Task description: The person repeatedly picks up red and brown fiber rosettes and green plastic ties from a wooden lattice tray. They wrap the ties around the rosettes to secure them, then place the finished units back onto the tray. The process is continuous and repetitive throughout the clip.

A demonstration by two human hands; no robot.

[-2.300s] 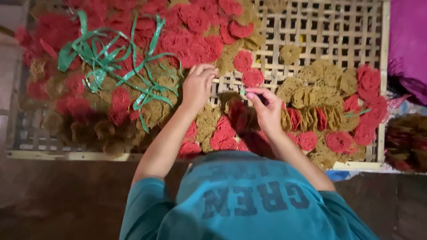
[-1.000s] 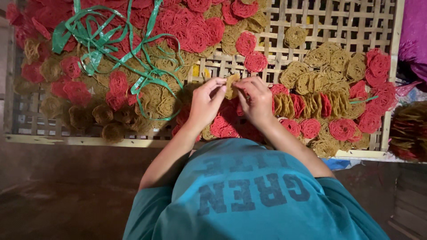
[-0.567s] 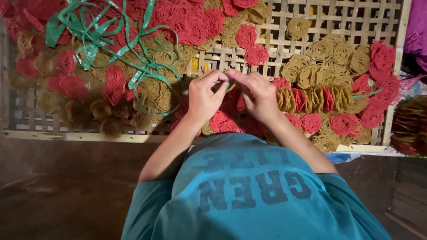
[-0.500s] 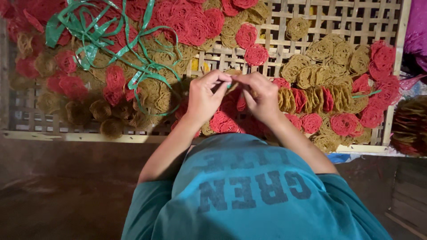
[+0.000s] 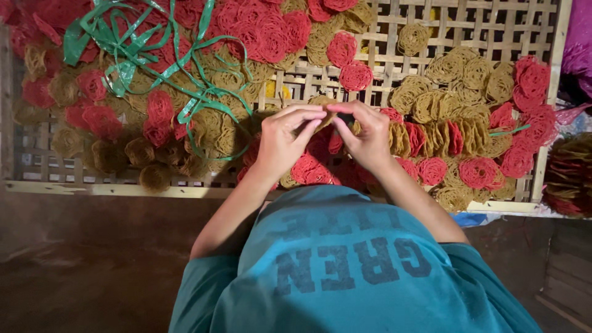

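Observation:
Both of my hands meet over the middle of a bamboo lattice tray [image 5: 296, 190]. My left hand [image 5: 285, 140] and my right hand [image 5: 365, 132] pinch the same small tan coil [image 5: 322, 102] of dried strands, fingertips touching; most of it is hidden by the fingers. Red coils [image 5: 311, 169] and more tan ones lie directly under my hands. A row of tan and red coils [image 5: 444, 137] stands on edge just right of my right hand.
Loose green plastic strips [image 5: 139, 52] lie tangled over the piled red and tan coils [image 5: 154, 123] at the tray's left. Bare lattice [image 5: 493, 28] shows at the top right. A stack of coils [image 5: 570, 179] and purple cloth [image 5: 579, 49] sit beyond the right edge.
My hands, slightly apart over the coils earlier, have come together and closed their fingertips on the tan coil. The view has shifted a little towards the tray's near edge.

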